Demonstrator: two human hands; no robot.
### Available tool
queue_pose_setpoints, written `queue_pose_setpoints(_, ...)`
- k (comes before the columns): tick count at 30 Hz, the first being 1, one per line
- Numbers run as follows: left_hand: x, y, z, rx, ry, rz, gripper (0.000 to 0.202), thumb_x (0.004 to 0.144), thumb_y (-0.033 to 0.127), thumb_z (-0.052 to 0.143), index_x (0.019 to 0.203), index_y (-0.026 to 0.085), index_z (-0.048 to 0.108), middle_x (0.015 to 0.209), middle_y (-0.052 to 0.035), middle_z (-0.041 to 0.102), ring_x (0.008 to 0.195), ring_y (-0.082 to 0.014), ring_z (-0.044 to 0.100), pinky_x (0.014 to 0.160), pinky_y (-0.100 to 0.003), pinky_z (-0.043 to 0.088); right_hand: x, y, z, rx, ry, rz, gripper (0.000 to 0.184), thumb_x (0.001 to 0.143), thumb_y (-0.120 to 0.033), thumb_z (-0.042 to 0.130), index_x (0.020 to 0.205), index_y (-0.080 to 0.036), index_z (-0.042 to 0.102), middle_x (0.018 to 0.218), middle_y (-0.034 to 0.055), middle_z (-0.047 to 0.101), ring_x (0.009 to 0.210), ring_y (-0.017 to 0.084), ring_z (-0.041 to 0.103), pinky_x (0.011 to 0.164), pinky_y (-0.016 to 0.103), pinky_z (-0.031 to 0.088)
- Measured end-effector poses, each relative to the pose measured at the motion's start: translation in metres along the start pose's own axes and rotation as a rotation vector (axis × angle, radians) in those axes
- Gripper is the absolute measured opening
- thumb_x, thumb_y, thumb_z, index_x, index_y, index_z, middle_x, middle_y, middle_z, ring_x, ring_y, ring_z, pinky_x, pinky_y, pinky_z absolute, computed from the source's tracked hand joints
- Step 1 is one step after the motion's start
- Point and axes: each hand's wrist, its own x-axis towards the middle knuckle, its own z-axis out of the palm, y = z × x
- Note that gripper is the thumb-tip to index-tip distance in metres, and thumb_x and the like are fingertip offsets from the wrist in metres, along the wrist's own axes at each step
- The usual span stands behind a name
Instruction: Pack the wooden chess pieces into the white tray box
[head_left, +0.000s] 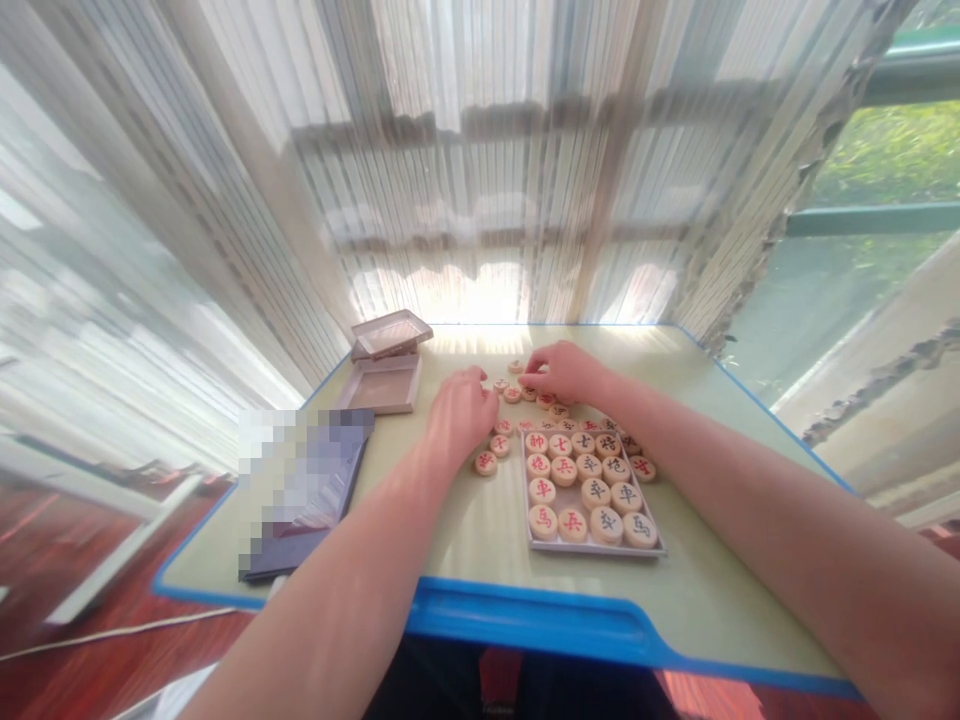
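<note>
Round wooden Chinese chess pieces with red or black characters are spread on the table. Several stand in rows in a shallow square box (597,548), with a gap in its third row. My left hand (463,412) is left of the loose pieces, its fingers curved and apart, and I see nothing held in it. My right hand (568,372) reaches in from the right over the loose pieces; its thumb and index finger are apart, close above a loose piece (529,394). A red-marked piece (486,463) lies below my left hand. My right hand and forearm hide some pieces.
Two pale boxes or lids, an upper one (393,333) and a lower open tray (379,386), lie at the back left. A dark blue case (352,480), partly pixelated, rests near my left forearm. The table (465,540) has a blue rim; curtains (480,180) hang behind.
</note>
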Motion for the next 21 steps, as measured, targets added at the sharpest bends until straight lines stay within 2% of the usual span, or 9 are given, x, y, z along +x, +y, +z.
queue_pose_setpoints(6,0.000,0.002,-0.002,-0.023,-0.028,-0.001,0.030,0.082,0.026,0.045,0.105,0.013,0.060,0.097,-0.0124,0.066,0.096,-0.0260,0.060,0.088,-0.037,0.046,0.000,-0.001,0.003,0.029,0.041,-0.045,0.019,0.072,-0.031,0.060,0.083,-0.022,0.073,0.084,0.0046,0.070,0.074,0.019,0.060,0.070,0.029,0.045)
queue_pose_setpoints(10,-0.003,0.004,-0.004,-0.050,-0.004,-0.039,0.034,0.081,0.022,0.045,0.111,0.012,0.056,0.103,-0.0144,0.064,0.098,-0.0280,0.060,0.089,-0.040,0.046,-0.001,0.000,0.003,0.092,0.032,-0.107,0.026,0.073,-0.023,0.055,0.091,-0.024,0.073,0.086,0.0030,0.071,0.078,0.019,0.060,0.075,0.029,0.046)
queue_pose_setpoints(14,-0.004,0.002,-0.004,-0.081,0.040,-0.079,0.038,0.080,0.021,0.046,0.117,0.012,0.050,0.108,-0.0175,0.061,0.100,-0.0303,0.059,0.086,-0.041,0.046,0.000,0.001,0.001,0.028,0.070,-0.103,0.029,0.071,-0.029,0.059,0.097,-0.022,0.070,0.093,0.0039,0.071,0.093,0.023,0.059,0.080,0.031,0.045)
queue_pose_setpoints(17,-0.003,0.000,-0.004,-0.083,0.059,-0.099,0.038,0.079,0.020,0.047,0.117,0.012,0.049,0.106,-0.0181,0.061,0.100,-0.0314,0.059,0.085,-0.042,0.046,0.000,0.001,-0.003,0.007,0.051,-0.022,0.026,0.075,-0.034,0.057,0.092,-0.019,0.070,0.091,0.0051,0.070,0.084,0.021,0.060,0.071,0.030,0.045)
queue_pose_setpoints(21,-0.006,0.002,-0.009,-0.062,0.048,-0.126,0.032,0.079,0.026,0.050,0.110,0.015,0.053,0.101,-0.0148,0.062,0.094,-0.0297,0.061,0.081,-0.040,0.046,-0.001,-0.001,-0.007,-0.002,0.031,0.071,0.027,0.079,-0.040,0.053,0.079,-0.019,0.070,0.083,0.0057,0.070,0.073,0.019,0.060,0.062,0.029,0.043)
